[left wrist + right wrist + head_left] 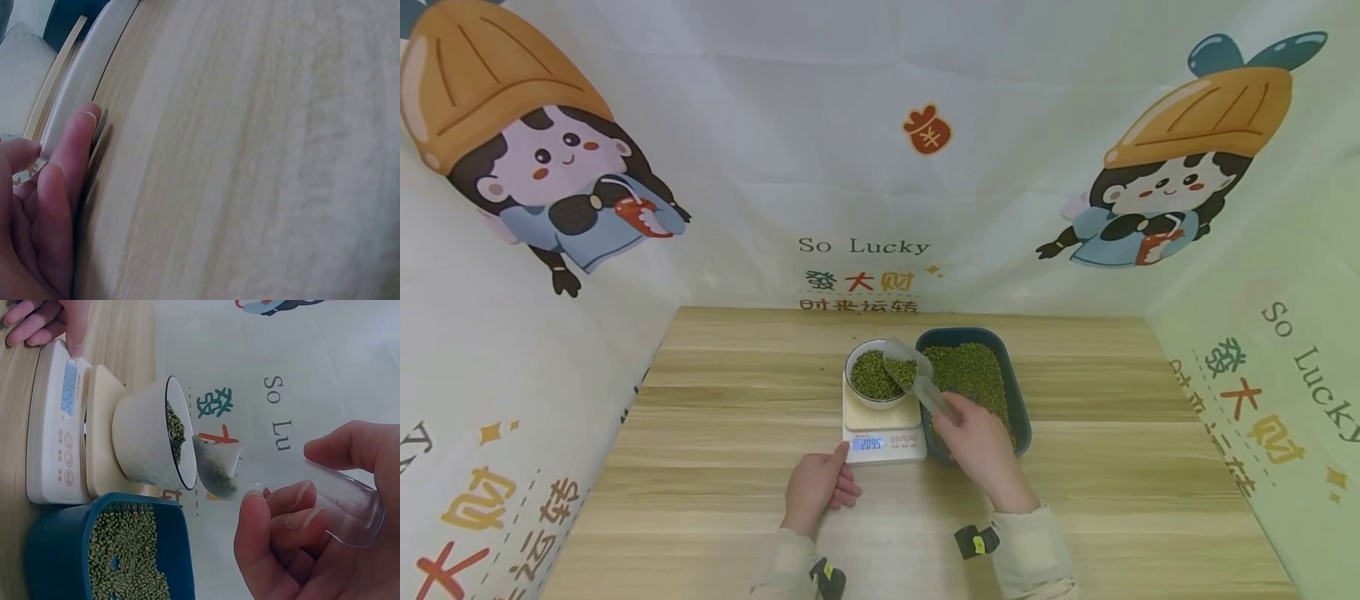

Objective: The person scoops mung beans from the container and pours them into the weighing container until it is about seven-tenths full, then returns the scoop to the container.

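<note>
My right hand (pixel 981 442) grips the handle of a clear plastic scoop (pixel 934 397). Its head, with green mung beans in it, is tilted over the rim of a white bowl (pixel 144 434). Mung beans (pixel 872 377) also lie inside that bowl, which stands on the cream platform of a white kitchen scale (pixel 895 450). The scale's lit display (pixel 868 444) reads about 209.5. At the scale's front left corner, my left hand (pixel 817 486) touches the edge with its thumb, the other fingers loosely bent beside it.
Right beside the scale stands a dark blue tub (pixel 1024 417) holding a wide layer of mung beans (pixel 125 556). A few stray beans dot the wooden table (pixel 737 400) near the bowl. Printed white cloth (pixel 760 167) hangs behind and along both sides.
</note>
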A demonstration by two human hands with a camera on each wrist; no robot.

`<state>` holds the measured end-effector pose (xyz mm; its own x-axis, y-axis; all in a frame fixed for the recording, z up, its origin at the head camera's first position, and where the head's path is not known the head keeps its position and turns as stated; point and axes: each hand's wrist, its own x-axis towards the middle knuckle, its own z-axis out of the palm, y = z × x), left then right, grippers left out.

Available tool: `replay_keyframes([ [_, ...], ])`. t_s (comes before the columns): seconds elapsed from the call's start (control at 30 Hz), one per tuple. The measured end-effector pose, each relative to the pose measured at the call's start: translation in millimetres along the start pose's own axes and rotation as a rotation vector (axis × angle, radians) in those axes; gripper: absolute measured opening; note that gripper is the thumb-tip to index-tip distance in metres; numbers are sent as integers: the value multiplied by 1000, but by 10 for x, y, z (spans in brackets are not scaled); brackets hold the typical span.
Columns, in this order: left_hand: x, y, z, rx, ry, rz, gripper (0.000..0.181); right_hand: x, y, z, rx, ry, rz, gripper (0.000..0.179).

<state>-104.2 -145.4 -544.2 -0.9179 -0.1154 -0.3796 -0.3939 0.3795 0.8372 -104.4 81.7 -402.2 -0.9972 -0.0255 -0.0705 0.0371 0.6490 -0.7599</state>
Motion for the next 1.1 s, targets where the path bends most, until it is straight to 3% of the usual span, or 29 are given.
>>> replay_keyframes([
  [1.1, -3, -8, 4, 21, 18, 2, 60, -12, -26, -1, -30, 1, -1, 41],
])
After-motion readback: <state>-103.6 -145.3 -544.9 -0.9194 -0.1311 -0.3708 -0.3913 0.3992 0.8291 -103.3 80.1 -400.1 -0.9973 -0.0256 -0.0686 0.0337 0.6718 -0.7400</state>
